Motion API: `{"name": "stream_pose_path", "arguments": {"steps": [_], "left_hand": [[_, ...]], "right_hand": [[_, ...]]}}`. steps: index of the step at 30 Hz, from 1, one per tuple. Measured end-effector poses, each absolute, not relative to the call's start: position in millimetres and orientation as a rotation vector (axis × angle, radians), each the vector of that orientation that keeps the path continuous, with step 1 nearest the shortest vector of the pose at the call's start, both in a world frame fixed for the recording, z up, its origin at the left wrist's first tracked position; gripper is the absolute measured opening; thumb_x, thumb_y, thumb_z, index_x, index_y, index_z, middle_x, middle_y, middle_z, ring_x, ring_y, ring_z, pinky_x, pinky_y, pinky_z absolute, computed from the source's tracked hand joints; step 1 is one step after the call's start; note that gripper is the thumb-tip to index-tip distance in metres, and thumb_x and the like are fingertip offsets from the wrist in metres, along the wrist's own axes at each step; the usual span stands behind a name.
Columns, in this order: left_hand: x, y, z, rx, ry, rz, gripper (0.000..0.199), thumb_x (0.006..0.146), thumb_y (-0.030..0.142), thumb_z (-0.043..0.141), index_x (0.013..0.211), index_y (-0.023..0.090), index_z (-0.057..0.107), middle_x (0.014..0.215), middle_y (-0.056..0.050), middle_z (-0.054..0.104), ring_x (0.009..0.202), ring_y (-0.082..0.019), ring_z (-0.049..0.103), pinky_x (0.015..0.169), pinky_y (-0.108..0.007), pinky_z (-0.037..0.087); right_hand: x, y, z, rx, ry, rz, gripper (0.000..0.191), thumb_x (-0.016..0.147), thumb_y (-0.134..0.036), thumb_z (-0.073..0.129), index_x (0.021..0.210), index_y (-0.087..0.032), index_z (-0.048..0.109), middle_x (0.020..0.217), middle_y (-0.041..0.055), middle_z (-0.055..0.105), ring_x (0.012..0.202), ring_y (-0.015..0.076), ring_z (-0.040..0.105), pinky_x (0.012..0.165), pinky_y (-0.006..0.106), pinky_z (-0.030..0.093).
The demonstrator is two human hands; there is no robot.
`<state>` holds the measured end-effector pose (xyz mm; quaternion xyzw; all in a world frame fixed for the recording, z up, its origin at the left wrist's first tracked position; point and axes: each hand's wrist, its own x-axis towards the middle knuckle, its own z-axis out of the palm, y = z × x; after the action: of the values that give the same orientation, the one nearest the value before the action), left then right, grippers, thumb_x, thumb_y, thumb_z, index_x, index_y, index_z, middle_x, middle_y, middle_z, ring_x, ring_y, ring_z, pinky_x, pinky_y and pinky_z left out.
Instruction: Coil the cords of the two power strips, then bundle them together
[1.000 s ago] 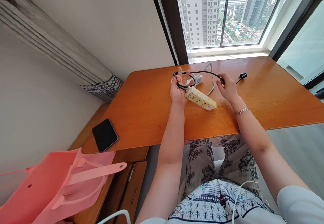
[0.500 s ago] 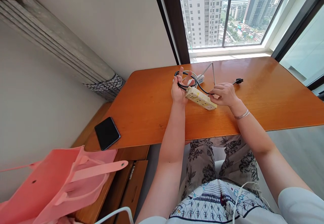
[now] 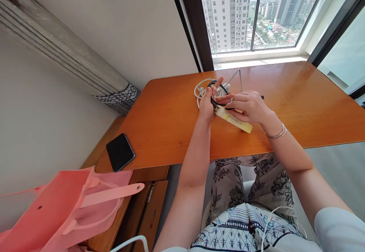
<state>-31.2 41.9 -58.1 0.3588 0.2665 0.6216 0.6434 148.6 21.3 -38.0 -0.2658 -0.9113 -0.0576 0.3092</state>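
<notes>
A coil of black cable [image 3: 229, 92] loops around the fingers of my left hand [image 3: 207, 106], which holds it with some fingers stretched out. From the coil hangs a yellowed power strip [image 3: 235, 121], tilted down to the right over the desk. My right hand [image 3: 248, 106] closes its fingers on the same cable, close to the left fingertips and partly in front of the strip. Past the right knuckles shows the black plug [image 3: 262, 97]. Behind both hands lies a white power strip [image 3: 226, 87], partly hidden, with a white cord [image 3: 196, 92].
The brown wooden desk [image 3: 165, 122] ends at a window. A black tablet [image 3: 120, 152] rests at its left front corner. Below that, a pink bag [image 3: 68, 195] hangs open beside a wooden drawer unit [image 3: 152, 210]. A white cable [image 3: 129, 241] curves at the bottom.
Both hands have drawn closer together, the left moving rightward and turning. The yellowed strip has shifted right and rolled onto its side. The black plug has been pulled toward the right hand.
</notes>
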Motion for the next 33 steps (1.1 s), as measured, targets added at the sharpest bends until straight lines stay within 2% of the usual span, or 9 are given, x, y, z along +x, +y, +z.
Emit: {"name": "stream_pose_path", "arguments": {"steps": [2, 5, 10, 14, 17, 21, 27, 30, 33], "left_hand": [[-28.6, 40.7, -60.1, 0.842, 0.620, 1.370, 0.042, 0.096, 0.054, 0.055, 0.072, 0.020, 0.050, 0.125, -0.003, 0.074, 0.082, -0.018, 0.076, 0.055, -0.024, 0.055], [-25.1, 40.1, -64.7, 0.840, 0.663, 1.352, 0.041, 0.096, 0.056, 0.056, 0.077, 0.020, 0.057, 0.092, -0.004, 0.077, 0.069, -0.015, 0.072, 0.052, -0.023, 0.052], [-20.7, 38.1, -68.3, 0.882, 0.705, 1.179, 0.048, 0.093, 0.065, 0.055, 0.082, 0.020, 0.065, 0.052, 0.002, 0.057, 0.041, -0.014, 0.058, 0.040, -0.024, 0.041], [-17.7, 35.0, -67.9, 0.929, 0.643, 1.075, 0.055, 0.091, 0.073, 0.051, 0.087, 0.020, 0.066, 0.049, 0.003, 0.053, 0.034, -0.011, 0.050, 0.036, -0.023, 0.032], [-18.7, 32.1, -67.7, 1.048, 0.555, 0.961, 0.066, 0.084, 0.084, 0.048, 0.080, 0.019, 0.061, 0.051, 0.002, 0.053, 0.032, -0.009, 0.046, 0.033, -0.023, 0.029], [-22.1, 26.4, -64.9, 1.326, 0.389, 0.790, 0.067, 0.070, 0.081, 0.069, 0.069, 0.017, 0.052, 0.053, 0.004, 0.051, 0.032, -0.006, 0.044, 0.033, -0.021, 0.028], [-19.9, 26.3, -66.5, 1.322, 0.336, 0.687, 0.055, 0.077, 0.064, 0.072, 0.064, 0.019, 0.044, 0.052, 0.002, 0.054, 0.030, -0.008, 0.046, 0.032, -0.021, 0.029], [-23.3, 30.5, -68.6, 1.214, 0.334, 0.710, 0.051, 0.079, 0.059, 0.071, 0.065, 0.020, 0.040, 0.050, 0.003, 0.054, 0.027, -0.009, 0.043, 0.029, -0.021, 0.025], [-29.6, 32.2, -63.5, 0.992, 0.390, 0.861, 0.049, 0.093, 0.053, 0.055, 0.064, 0.022, 0.031, 0.046, 0.006, 0.044, 0.023, -0.007, 0.033, 0.027, -0.020, 0.021]], "right_hand": [[143.6, 20.1, -26.7, -0.685, -2.452, -0.105, 0.034, 0.101, -0.039, 0.045, 0.097, -0.026, 0.077, 0.086, 0.0043, 0.069, 0.075, 0.0169, 0.058, 0.067, 0.033, 0.041], [135.9, 25.2, -14.2, -0.656, -2.463, -0.034, 0.025, 0.099, -0.035, 0.053, 0.096, -0.027, 0.077, 0.094, 0.0045, 0.069, 0.086, 0.0192, 0.061, 0.074, 0.035, 0.045], [131.2, 40.4, -7.3, -0.707, -2.308, 0.078, 0.025, 0.085, -0.044, 0.074, 0.102, -0.026, 0.074, 0.123, 0.0062, 0.063, 0.114, 0.0273, 0.058, 0.091, 0.043, 0.048], [136.5, 45.7, -7.0, -0.868, -2.316, 0.370, 0.051, 0.076, -0.047, 0.081, 0.120, -0.023, 0.069, 0.107, 0.0063, 0.068, 0.096, 0.0230, 0.064, 0.083, 0.037, 0.049], [141.6, 46.7, -3.9, -0.979, -2.338, 0.527, 0.052, 0.073, -0.049, 0.082, 0.114, -0.020, 0.072, 0.091, 0.0032, 0.069, 0.083, 0.0184, 0.064, 0.077, 0.033, 0.046], [147.1, 48.8, 0.6, -0.997, -2.417, 0.722, 0.052, 0.072, -0.046, 0.082, 0.114, -0.017, 0.074, 0.090, 0.0040, 0.070, 0.084, 0.0175, 0.064, 0.078, 0.032, 0.046], [160.2, 59.6, -15.1, -0.723, -2.385, 1.131, 0.056, 0.072, -0.042, 0.082, 0.121, -0.017, 0.072, 0.112, 0.0083, 0.072, 0.102, 0.0208, 0.066, 0.090, 0.035, 0.052], [176.5, 65.8, -28.4, -0.693, -2.193, 1.330, 0.053, 0.075, -0.040, 0.081, 0.122, -0.017, 0.070, 0.106, 0.0069, 0.073, 0.095, 0.0179, 0.067, 0.086, 0.033, 0.055], [191.0, 72.0, -43.0, -0.758, -1.917, 1.391, 0.043, 0.079, -0.039, 0.079, 0.113, -0.015, 0.072, 0.094, 0.0043, 0.073, 0.082, 0.0134, 0.065, 0.078, 0.030, 0.055]]}}
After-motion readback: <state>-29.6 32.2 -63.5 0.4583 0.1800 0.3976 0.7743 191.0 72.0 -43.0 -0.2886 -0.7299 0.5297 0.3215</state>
